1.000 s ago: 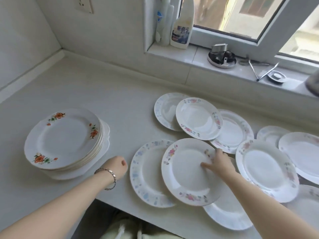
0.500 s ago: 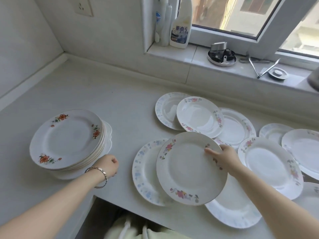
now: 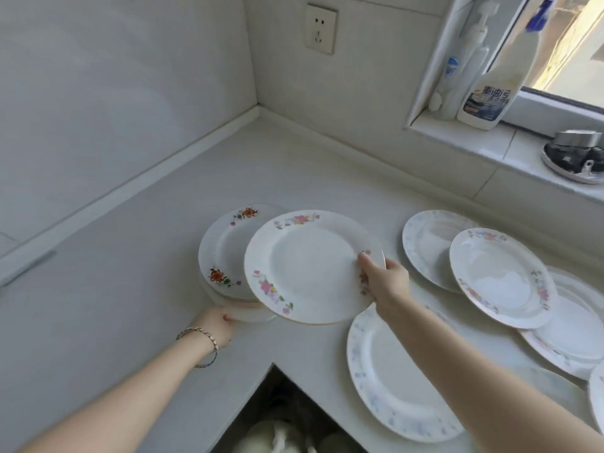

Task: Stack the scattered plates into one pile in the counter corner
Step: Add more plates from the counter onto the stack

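Note:
My right hand (image 3: 385,282) grips the right rim of a white plate with pink flowers (image 3: 307,266), held in the air and overlapping the right side of the pile. The pile of plates (image 3: 225,256), topped by an orange-flowered plate, sits on the counter left of centre. My left hand (image 3: 217,323), with a bracelet at the wrist, touches the pile's near edge; its fingers are partly hidden. A blue-patterned plate (image 3: 385,380) lies bare below my right arm. More plates (image 3: 500,276) overlap one another at the right.
The counter corner (image 3: 258,109) lies beyond the pile, walls on two sides. A wall socket (image 3: 321,29) is above it. Bottles (image 3: 490,83) and a metal dish (image 3: 575,158) stand on the window sill. The counter's front edge (image 3: 273,366) cuts inward below the pile.
My right hand lifted the pink-flowered plate off the blue-patterned plate and carried it left over the pile. My left hand moved up to the pile's near edge. The view swung left.

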Action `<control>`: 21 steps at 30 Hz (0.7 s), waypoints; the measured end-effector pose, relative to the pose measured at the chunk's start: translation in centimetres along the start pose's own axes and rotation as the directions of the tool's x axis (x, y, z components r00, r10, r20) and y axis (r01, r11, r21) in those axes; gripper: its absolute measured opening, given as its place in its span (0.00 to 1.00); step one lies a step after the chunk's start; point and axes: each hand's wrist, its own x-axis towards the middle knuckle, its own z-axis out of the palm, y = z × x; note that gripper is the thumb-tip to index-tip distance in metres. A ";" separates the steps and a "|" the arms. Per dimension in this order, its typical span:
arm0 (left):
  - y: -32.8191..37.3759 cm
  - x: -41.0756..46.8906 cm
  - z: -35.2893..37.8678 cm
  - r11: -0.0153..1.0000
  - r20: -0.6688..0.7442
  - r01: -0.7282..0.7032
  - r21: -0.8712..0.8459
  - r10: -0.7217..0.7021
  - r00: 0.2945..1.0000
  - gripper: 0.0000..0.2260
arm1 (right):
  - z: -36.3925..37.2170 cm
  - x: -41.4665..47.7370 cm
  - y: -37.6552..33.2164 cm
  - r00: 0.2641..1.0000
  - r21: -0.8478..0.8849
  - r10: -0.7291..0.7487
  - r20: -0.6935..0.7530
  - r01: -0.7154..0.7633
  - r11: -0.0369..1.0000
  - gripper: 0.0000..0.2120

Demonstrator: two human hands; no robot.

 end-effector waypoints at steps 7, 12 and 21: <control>-3.5 1.6 -2.2 0.997 0.001 0.052 -0.058 -0.052 0.999 0.11 | 7.9 0.5 2.1 0.998 -0.036 0.024 -0.050 -0.026 0.999 0.05; -4.7 2.7 -2.5 0.996 0.030 0.058 -0.072 -0.056 0.998 0.11 | 9.8 0.6 2.8 0.998 -0.174 -0.032 -0.048 0.023 0.984 0.09; -5.7 3.8 -3.0 0.995 0.036 0.057 -0.083 -0.054 0.998 0.11 | 11.5 1.1 3.0 0.989 -0.710 -0.124 0.085 0.147 0.688 0.21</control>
